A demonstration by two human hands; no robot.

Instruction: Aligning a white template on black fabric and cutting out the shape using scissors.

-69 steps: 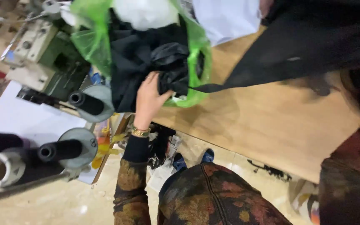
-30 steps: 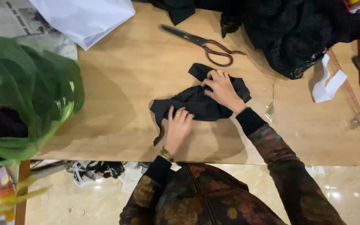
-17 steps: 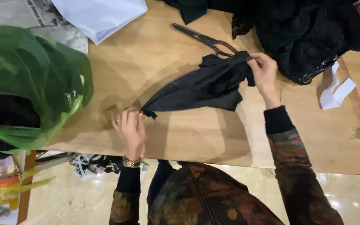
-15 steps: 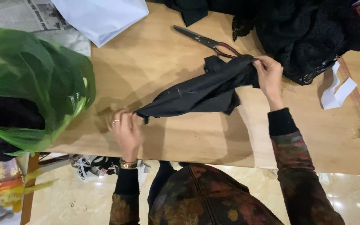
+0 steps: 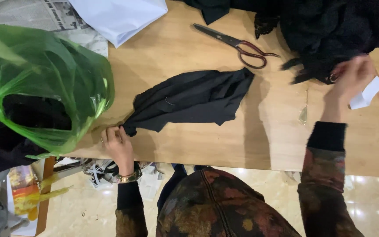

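Note:
A piece of black fabric point(image 5: 194, 98) lies stretched out on the wooden table point(image 5: 207, 145). My left hand point(image 5: 118, 142) pinches its left corner near the table's front edge. My right hand point(image 5: 351, 79), blurred by motion, is off to the right, at the edge of a heap of black lace cloth point(image 5: 330, 30). Whether its fingers hold anything cannot be made out. Dark-handled scissors point(image 5: 237, 44) lie beyond the fabric piece.
A green plastic bag point(image 5: 53, 92) holding dark cloth sits at the left. White paper point(image 5: 119, 15) and newspaper point(image 5: 44, 15) lie at the far left corner. A small white paper scrap point(image 5: 367, 94) lies at the right. Clutter is on the floor below the table edge.
My right hand let go of the fabric's right end and swung right toward the black lace heap. The fabric now lies flat. My left hand still holds its left corner.

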